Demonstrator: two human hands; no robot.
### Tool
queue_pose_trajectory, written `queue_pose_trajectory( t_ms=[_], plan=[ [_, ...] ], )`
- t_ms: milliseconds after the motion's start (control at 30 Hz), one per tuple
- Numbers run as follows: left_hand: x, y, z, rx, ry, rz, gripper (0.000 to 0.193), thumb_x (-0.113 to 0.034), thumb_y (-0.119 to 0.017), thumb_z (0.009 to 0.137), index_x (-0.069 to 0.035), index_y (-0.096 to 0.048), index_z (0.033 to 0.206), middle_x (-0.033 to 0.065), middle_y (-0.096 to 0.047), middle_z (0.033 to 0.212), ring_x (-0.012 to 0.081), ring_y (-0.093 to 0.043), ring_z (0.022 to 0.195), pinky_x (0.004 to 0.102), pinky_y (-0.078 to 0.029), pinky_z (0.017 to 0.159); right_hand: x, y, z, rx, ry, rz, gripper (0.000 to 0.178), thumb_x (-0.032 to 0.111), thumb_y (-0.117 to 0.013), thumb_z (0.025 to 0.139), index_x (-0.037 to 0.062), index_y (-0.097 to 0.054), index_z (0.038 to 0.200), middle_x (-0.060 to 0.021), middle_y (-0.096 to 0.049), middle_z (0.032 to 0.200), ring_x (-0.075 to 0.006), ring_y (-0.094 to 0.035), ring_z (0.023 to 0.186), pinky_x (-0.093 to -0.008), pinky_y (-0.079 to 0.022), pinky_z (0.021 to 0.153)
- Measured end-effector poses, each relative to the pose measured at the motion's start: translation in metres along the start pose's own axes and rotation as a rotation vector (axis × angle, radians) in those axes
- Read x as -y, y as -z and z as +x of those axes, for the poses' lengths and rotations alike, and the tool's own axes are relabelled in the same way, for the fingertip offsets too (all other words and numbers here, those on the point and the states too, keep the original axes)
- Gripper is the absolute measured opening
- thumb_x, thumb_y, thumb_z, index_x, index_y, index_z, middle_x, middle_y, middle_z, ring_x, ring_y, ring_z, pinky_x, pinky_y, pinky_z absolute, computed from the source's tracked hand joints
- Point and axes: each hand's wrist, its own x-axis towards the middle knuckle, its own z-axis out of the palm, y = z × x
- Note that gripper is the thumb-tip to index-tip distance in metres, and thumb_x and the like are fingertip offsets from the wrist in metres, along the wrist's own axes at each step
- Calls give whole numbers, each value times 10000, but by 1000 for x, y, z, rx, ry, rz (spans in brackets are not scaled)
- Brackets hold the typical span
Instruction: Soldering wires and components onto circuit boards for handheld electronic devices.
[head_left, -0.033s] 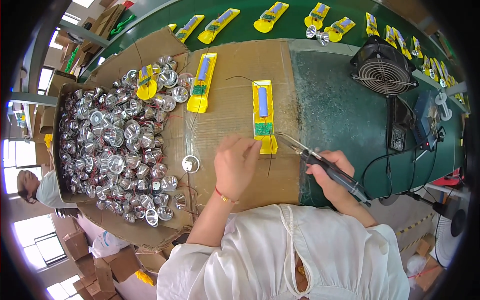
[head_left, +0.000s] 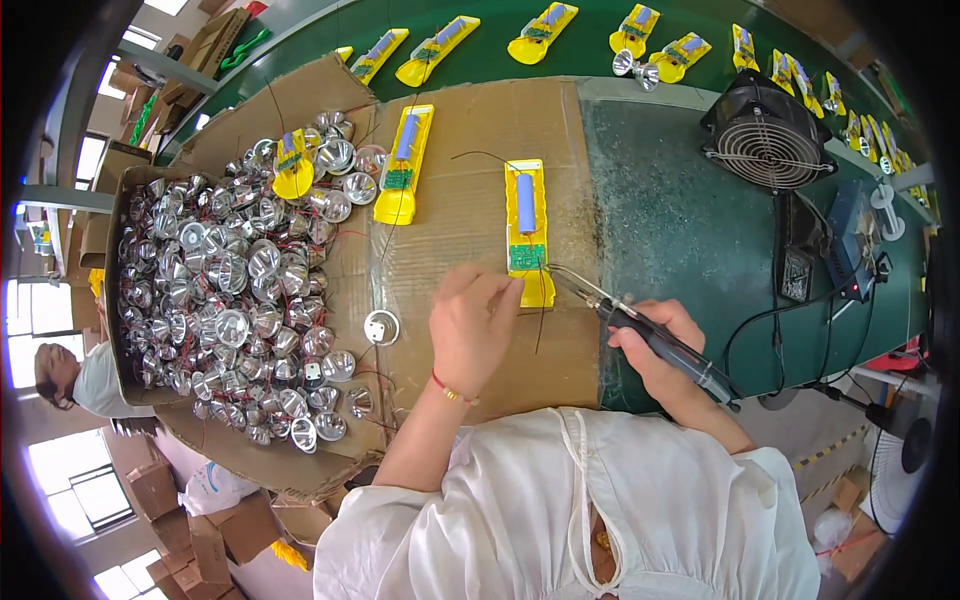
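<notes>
Green workbench (head_left: 690, 230) with a flattened cardboard sheet (head_left: 470, 120) laid over its left half; factory floor and stacked cartons beyond the left edge, where another person sits low down.

Landmark: the open yellow flashlight shell (head_left: 528, 232) at mid-sheet, blue battery cell and small green circuit board showing inside.

Far left of the shell: a cardboard box (head_left: 118, 200) spilling a heap of silver reflector cups (head_left: 220, 290) across the sheet. Two more open yellow shells (head_left: 402, 165) lie between the heap and the landmark shell, apparently waiting. A single round white part (head_left: 381, 327) sits below-left of the shell.

Left hand (head_left: 475, 325) just below the shell, fingers curled together, tips at the shell's lower end beside the board; seems to pinch a thin dark wire, though the pinch itself is hidden.

Right hand (head_left: 660, 345) lower-right of the shell, fist closed round a soldering iron (head_left: 640, 325), tip reaching to the board's lower right edge.

Right of the shell: a black fan (head_left: 768, 135), a soldering station with cables.

Above the shell, along the bench's far edge: a row of yellow shells (head_left: 545, 30), stage unclear.

Judgement: soldering on this unit is midway; many reflectors remain unfitted.
</notes>
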Motion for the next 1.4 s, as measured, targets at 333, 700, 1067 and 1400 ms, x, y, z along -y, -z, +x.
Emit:
queue_pose_trajectory(
  t_ms=[333,700,1067,1400],
  plan=[
    [3,-12,5,27,103,-52,79,-57,-642,763,20,-633,744,79,-555,771,143,-560,594,247,-448,520,-6,-12,9,-10,-123,-74,134,30,-599,804,-21,-488,859,-126,-616,778,-134,-597,657,-269,-503,605],
    [4,-13,9,26,152,-110,83,-89,-644,724,-18,-625,684,87,-568,751,240,-552,640,328,-439,563,7,-10,5,-154,-80,20,154,92,-593,826,-7,-478,858,-142,-616,748,-162,-608,643,-298,-503,639],
    [-6,15,6,26,94,-228,68,-55,-658,731,-38,-671,795,73,-602,802,193,-592,662,270,-476,591,4,-5,3,-178,-98,41,147,85,-590,823,-4,-478,856,-127,-611,720,-159,-608,646,-290,-501,647],
    [5,5,0,15,244,-352,107,-84,-712,661,-31,-639,720,43,-585,815,229,-555,691,334,-425,591,4,-8,4,-146,-122,53,129,73,-581,823,-2,-480,850,-142,-618,739,-154,-601,632,-289,-502,626]
  ],
)
